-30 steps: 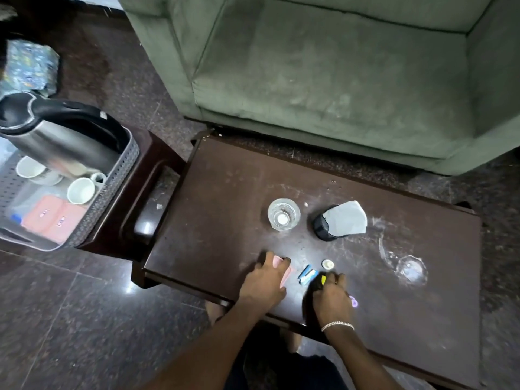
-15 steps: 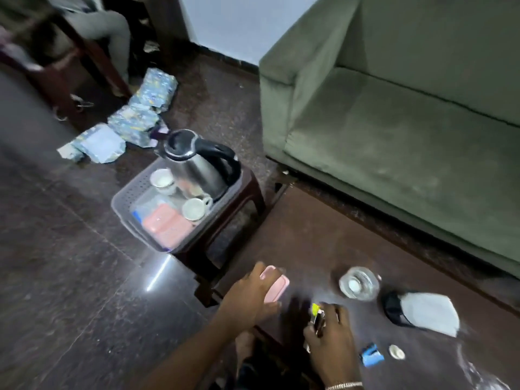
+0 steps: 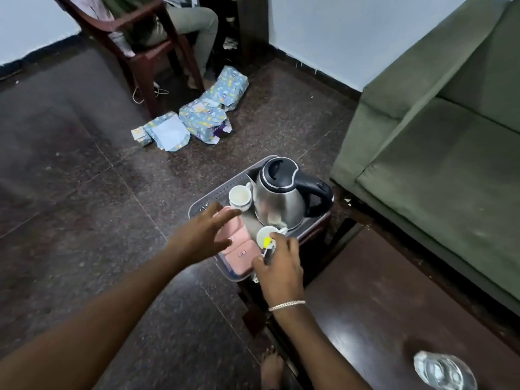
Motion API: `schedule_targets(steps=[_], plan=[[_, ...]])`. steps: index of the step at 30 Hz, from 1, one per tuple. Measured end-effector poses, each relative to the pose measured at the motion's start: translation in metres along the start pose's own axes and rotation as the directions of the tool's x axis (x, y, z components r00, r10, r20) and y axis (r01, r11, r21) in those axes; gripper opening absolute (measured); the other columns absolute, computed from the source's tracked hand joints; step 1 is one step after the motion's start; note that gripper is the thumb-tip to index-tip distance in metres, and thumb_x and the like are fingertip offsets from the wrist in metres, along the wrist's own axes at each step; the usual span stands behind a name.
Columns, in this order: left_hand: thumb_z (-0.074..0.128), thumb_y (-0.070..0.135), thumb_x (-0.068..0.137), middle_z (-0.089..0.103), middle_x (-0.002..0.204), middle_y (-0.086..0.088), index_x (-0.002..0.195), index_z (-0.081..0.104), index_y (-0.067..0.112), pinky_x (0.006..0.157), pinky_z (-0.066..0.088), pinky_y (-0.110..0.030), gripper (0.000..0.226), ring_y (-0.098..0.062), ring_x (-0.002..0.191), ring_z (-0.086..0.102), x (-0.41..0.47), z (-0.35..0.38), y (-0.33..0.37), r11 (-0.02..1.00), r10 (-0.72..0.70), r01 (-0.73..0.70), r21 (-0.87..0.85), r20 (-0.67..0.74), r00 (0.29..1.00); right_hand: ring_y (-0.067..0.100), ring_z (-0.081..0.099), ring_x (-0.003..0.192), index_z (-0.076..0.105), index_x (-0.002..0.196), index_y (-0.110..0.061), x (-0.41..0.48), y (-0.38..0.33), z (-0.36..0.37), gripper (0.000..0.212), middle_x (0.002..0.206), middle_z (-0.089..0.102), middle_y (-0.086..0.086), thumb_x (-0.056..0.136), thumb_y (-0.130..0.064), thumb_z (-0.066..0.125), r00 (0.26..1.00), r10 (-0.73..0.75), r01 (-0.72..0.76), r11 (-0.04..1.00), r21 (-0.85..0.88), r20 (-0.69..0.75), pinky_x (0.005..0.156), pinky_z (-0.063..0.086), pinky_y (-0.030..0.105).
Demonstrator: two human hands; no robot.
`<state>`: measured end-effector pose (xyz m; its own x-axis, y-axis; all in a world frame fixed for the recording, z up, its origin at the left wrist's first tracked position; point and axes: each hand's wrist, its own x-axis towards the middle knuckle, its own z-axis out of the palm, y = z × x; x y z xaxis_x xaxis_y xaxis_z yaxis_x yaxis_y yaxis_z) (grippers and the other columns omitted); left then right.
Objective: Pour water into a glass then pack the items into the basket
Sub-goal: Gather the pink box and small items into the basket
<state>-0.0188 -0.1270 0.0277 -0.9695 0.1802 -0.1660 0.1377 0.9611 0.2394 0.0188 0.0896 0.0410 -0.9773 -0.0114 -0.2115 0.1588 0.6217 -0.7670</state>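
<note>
Left hand (image 3: 202, 237) spread open above pink packets (image 3: 239, 249) in the basket (image 3: 197, 209), right hand (image 3: 278, 266) pinching small sachets (image 3: 267, 244) over the basket's near edge, kettle (image 3: 281, 198) and two cups (image 3: 240, 196) inside, glass (image 3: 444, 371) on the worktop (image 3: 380, 319).

Green sofa (image 3: 439, 153) beside dark speckled floor (image 3: 70, 170).

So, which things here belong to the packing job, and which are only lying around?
Job: basket, kettle, two cups, pink packets, small items in right hand, left hand, glass.
Lying about: blue packages, sofa, chair.
</note>
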Motion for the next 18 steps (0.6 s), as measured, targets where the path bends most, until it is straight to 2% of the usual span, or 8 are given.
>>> schedule_targets(steps=[3,5,10,14,18], plan=[[0.084,0.038,0.079,0.054,0.134,-0.001,0.148,0.043,0.04,0.075,0.053,-0.033,0.081,-0.028,0.103,0.068,0.02,-0.005,-0.034,0.999,-0.001,-0.002,0.04,0.061,0.998,0.037,0.061,0.098,0.055,0.127,-0.022,0.016,-0.022,0.032,0.051,0.12,0.046,0.006,0.078,-0.019,0.068,0.998,-0.04,0.041,0.998,-0.039,0.04,0.08,0.051,0.044],[0.083,0.037,0.08,0.054,0.132,-0.002,0.148,0.043,0.038,0.075,0.053,-0.033,0.079,-0.029,0.104,0.066,0.032,-0.003,-0.05,0.999,0.002,-0.007,0.05,0.092,0.996,0.037,0.062,0.095,0.058,0.126,-0.021,0.022,-0.028,0.049,0.046,0.116,0.047,0.007,0.081,-0.017,0.065,0.996,-0.043,0.049,0.996,-0.079,0.074,0.082,0.051,0.045],[0.077,0.043,0.086,0.054,0.128,-0.004,0.149,0.043,0.038,0.078,0.051,-0.035,0.072,-0.029,0.109,0.064,0.056,0.016,-0.069,0.995,0.021,-0.033,0.094,0.129,0.991,0.034,0.063,0.102,0.061,0.121,-0.015,0.029,-0.024,0.079,0.033,0.127,0.046,0.008,0.089,-0.022,0.06,0.987,0.016,0.028,0.962,-0.27,0.16,0.091,0.048,0.043],[0.075,0.047,0.087,0.053,0.127,-0.004,0.148,0.041,0.039,0.072,0.045,-0.031,0.07,-0.029,0.11,0.064,0.065,0.032,-0.079,0.991,0.052,-0.068,0.112,0.136,0.989,0.031,0.063,0.108,0.058,0.126,-0.012,0.035,-0.02,0.088,0.035,0.136,0.04,0.006,0.094,-0.026,0.059,0.978,0.068,0.01,0.928,-0.373,0.196,0.094,0.048,0.04],[0.073,0.048,0.088,0.048,0.131,-0.006,0.149,0.04,0.036,0.082,0.055,-0.04,0.07,-0.032,0.118,0.059,0.068,0.039,-0.084,0.989,0.049,-0.073,0.128,0.176,0.983,0.031,0.064,0.107,0.055,0.128,-0.009,0.038,-0.017,0.092,0.038,0.137,0.038,0.007,0.095,-0.025,0.06,0.972,0.1,-0.003,0.91,-0.414,0.213,0.095,0.048,0.039]])
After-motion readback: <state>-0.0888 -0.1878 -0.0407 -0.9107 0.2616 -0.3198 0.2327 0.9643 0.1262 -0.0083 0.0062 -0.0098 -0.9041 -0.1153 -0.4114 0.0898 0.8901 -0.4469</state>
